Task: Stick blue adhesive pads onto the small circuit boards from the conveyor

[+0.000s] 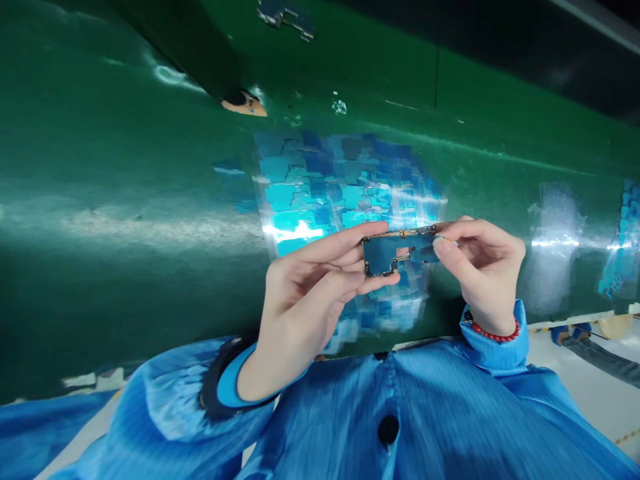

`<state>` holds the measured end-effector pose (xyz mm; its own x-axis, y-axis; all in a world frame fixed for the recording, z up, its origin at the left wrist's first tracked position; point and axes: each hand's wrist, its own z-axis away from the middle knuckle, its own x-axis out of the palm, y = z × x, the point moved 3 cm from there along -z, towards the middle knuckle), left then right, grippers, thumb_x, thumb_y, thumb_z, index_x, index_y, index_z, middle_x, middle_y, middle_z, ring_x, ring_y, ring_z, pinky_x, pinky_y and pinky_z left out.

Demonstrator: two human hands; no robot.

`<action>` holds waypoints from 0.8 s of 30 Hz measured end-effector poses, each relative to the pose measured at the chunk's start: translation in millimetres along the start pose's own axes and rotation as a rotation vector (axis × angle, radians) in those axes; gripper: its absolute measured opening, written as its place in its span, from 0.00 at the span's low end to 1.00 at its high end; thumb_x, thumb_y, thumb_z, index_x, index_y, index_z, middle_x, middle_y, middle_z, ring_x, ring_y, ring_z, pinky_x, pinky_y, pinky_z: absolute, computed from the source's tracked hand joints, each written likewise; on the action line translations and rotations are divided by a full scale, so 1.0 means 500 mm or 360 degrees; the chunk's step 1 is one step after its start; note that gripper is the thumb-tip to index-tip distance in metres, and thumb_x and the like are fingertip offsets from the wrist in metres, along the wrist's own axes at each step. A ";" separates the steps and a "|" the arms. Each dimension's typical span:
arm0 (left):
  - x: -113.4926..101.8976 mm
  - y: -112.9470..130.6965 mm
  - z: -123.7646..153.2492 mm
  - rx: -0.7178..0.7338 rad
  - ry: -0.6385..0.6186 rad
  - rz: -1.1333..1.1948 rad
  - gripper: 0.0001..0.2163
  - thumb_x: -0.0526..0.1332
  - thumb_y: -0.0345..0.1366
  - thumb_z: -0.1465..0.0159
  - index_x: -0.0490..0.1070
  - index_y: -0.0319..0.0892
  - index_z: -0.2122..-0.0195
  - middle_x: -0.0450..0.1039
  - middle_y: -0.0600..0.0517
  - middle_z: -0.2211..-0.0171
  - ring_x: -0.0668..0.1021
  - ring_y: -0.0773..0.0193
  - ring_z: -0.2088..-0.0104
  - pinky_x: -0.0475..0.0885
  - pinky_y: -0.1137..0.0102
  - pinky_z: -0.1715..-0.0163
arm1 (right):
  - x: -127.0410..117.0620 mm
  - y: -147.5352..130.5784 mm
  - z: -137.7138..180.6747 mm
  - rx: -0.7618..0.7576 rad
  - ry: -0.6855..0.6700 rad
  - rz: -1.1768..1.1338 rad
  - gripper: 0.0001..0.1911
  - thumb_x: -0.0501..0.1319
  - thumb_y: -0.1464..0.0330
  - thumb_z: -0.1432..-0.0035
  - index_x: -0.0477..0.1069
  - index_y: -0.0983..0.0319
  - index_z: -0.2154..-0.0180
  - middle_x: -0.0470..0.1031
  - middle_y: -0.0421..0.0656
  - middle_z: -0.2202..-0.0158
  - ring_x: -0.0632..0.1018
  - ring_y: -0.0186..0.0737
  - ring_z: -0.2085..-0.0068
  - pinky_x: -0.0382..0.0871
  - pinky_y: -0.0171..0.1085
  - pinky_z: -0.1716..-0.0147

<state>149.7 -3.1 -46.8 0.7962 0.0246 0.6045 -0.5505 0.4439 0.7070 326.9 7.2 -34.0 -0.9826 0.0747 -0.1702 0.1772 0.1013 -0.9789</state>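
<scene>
Closest is the blue coat, and just beyond it both hands hold one circuit board between them. The left hand supports the board's left end, fingers spread around it; the right hand pinches at the right end, thumb against fingertip. The board's long axis runs left to right, between the hands — neither is nearer. The right fingertips hide that end, so whether they grip board or film is unclear. Beyond, glare blurs the blue pieces on the green desk; another board lies farthest, near the top edge.
</scene>
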 end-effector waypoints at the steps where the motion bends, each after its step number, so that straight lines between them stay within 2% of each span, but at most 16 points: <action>1: 0.000 0.000 0.000 0.0008 -0.0020 0.0014 0.16 0.58 0.22 0.42 0.77 0.40 0.55 0.80 0.50 0.63 0.79 0.54 0.55 0.80 0.64 0.59 | 0.000 0.000 0.000 -0.0005 -0.0002 0.0005 0.10 0.65 0.80 0.50 0.76 0.59 0.70 0.76 0.36 0.73 0.74 0.31 0.70 0.71 0.32 0.72; 7: -0.001 -0.002 -0.004 -0.0010 -0.0021 0.0049 0.17 0.57 0.21 0.43 0.77 0.41 0.55 0.79 0.54 0.71 0.80 0.54 0.56 0.80 0.64 0.59 | -0.001 0.004 -0.003 -0.0026 0.0004 0.0042 0.07 0.65 0.77 0.50 0.76 0.59 0.70 0.75 0.37 0.74 0.75 0.33 0.70 0.69 0.32 0.74; 11: 0.001 -0.002 -0.003 -0.0011 -0.0010 0.0031 0.17 0.57 0.22 0.43 0.78 0.43 0.57 0.79 0.53 0.69 0.80 0.54 0.57 0.81 0.65 0.60 | 0.000 0.005 -0.002 -0.0008 0.0015 0.0047 0.06 0.66 0.76 0.49 0.76 0.59 0.70 0.75 0.38 0.74 0.75 0.34 0.71 0.68 0.33 0.76; 16: 0.002 -0.001 -0.003 -0.0025 0.0014 0.0033 0.16 0.58 0.22 0.44 0.78 0.43 0.57 0.78 0.55 0.73 0.80 0.54 0.57 0.81 0.65 0.60 | 0.000 0.006 -0.001 0.0017 0.0026 0.0060 0.05 0.66 0.75 0.50 0.76 0.58 0.70 0.75 0.38 0.74 0.75 0.34 0.70 0.69 0.33 0.76; 24: 0.003 0.000 -0.003 -0.0006 -0.0008 0.0010 0.16 0.59 0.23 0.44 0.78 0.42 0.56 0.80 0.52 0.65 0.80 0.54 0.56 0.80 0.64 0.59 | 0.000 0.004 0.000 0.0034 0.0020 0.0050 0.06 0.66 0.76 0.50 0.76 0.59 0.71 0.75 0.38 0.74 0.75 0.34 0.70 0.69 0.33 0.76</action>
<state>151.6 -1.6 -46.5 0.7915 0.0226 0.6108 -0.5545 0.4470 0.7020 327.2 7.3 -36.2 -0.9758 0.0901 -0.1994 0.2065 0.0776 -0.9754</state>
